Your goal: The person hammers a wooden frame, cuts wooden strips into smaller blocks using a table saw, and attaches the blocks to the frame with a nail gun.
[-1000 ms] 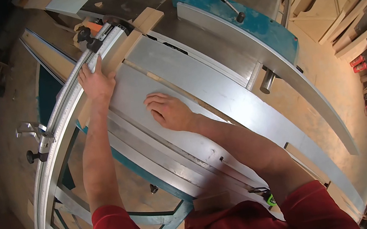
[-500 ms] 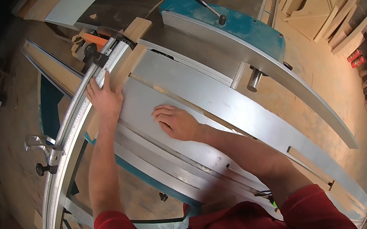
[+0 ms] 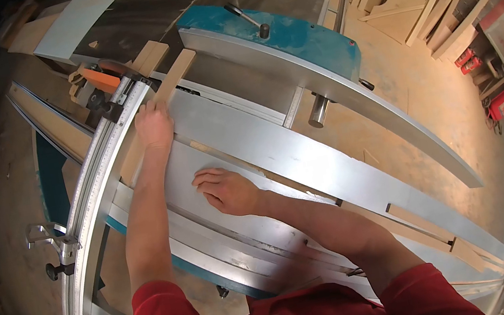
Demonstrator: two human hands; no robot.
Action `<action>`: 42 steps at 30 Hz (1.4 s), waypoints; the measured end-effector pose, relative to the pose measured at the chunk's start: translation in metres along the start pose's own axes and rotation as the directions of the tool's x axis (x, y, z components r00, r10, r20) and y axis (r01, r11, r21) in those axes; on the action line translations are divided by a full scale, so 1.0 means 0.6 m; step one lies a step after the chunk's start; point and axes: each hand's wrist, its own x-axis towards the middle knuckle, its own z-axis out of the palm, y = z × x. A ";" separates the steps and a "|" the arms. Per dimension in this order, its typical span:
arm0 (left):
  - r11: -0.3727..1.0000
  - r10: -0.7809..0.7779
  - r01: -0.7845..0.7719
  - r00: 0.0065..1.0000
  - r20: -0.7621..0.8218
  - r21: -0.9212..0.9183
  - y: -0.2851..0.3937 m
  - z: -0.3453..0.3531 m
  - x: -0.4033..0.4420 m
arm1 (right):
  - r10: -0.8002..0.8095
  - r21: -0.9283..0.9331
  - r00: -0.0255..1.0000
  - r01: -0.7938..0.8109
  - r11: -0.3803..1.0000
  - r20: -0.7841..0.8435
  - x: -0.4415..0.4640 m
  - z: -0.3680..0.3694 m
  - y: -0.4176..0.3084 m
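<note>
My left hand (image 3: pixel 154 126) is closed round the lower part of a wooden strip (image 3: pixel 178 73), beside the silver fence with a scale (image 3: pixel 98 164). The strip's far end sticks out past the fence over the saw table. A short wooden block (image 3: pixel 151 58) lies just left of that end. My right hand (image 3: pixel 225 191) rests on the grey metal sliding table (image 3: pixel 277 146), its fingers curled and pressed together; whether anything is under them is hidden.
A teal guard (image 3: pixel 297 28) with a black-knobbed lever and a long curved metal fence (image 3: pixel 347 83) stand at the back. A metal clamp (image 3: pixel 50 237) sits on the left of the scaled fence. Wood offcuts (image 3: pixel 401 9) lean at the back right.
My left hand has closed on the wooden strip, whose far end now stands apart from the block and angles away from the fence. The view has shifted; my right hand stays on the table.
</note>
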 end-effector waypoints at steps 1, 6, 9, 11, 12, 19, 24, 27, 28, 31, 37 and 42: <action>0.999 -0.027 0.027 0.999 0.027 -0.020 0.005 0.005 0.006 | 0.004 -0.002 1.000 -0.004 1.000 0.000 -0.001 0.001 0.001; 0.988 -0.148 0.154 0.971 0.189 -0.021 0.027 -0.004 0.028 | -0.001 0.040 1.000 0.001 0.999 -0.013 0.000 0.000 0.000; 0.932 -0.299 0.327 0.937 0.179 -0.158 0.032 -0.049 0.017 | -0.001 0.035 1.000 0.002 0.999 -0.023 0.000 0.005 0.007; 0.913 -0.401 0.408 0.903 0.156 -0.014 0.027 -0.108 -0.027 | 0.004 0.044 1.000 -0.003 0.999 -0.026 -0.002 0.006 0.011; 0.916 -0.396 0.402 0.904 0.162 -0.003 0.015 -0.114 -0.048 | 0.007 0.048 1.000 -0.006 0.999 -0.021 -0.004 0.007 0.013; 0.948 -0.315 0.303 0.938 0.145 0.100 -0.063 -0.122 -0.094 | 0.025 0.062 1.000 -0.026 0.998 0.006 -0.003 0.007 0.016; 0.949 -0.301 0.275 0.936 0.181 0.156 -0.059 -0.129 -0.086 | 0.017 0.056 1.000 -0.018 0.998 0.003 0.000 0.010 0.012; 0.941 -0.318 0.276 0.920 0.229 0.196 -0.056 -0.124 -0.078 | 0.013 0.065 1.000 -0.014 0.998 0.002 0.006 0.008 0.015; 0.937 -0.323 0.271 0.911 0.254 0.220 -0.057 -0.123 -0.076 | 0.008 0.063 1.000 -0.008 0.998 -0.003 0.009 0.008 0.015; 0.934 -0.323 0.256 0.903 0.282 0.250 -0.059 -0.119 -0.073 | 0.018 0.078 1.000 -0.018 0.997 -0.006 0.013 0.009 0.016; 0.914 -0.373 0.283 0.868 0.327 0.290 -0.073 -0.103 -0.069 | -0.001 0.094 1.000 0.000 0.996 0.013 0.028 0.017 0.030; 0.905 -0.399 0.307 0.853 0.337 0.294 -0.083 -0.088 -0.068 | 0.017 0.078 1.000 -0.018 0.997 0.014 0.039 0.027 0.044</action>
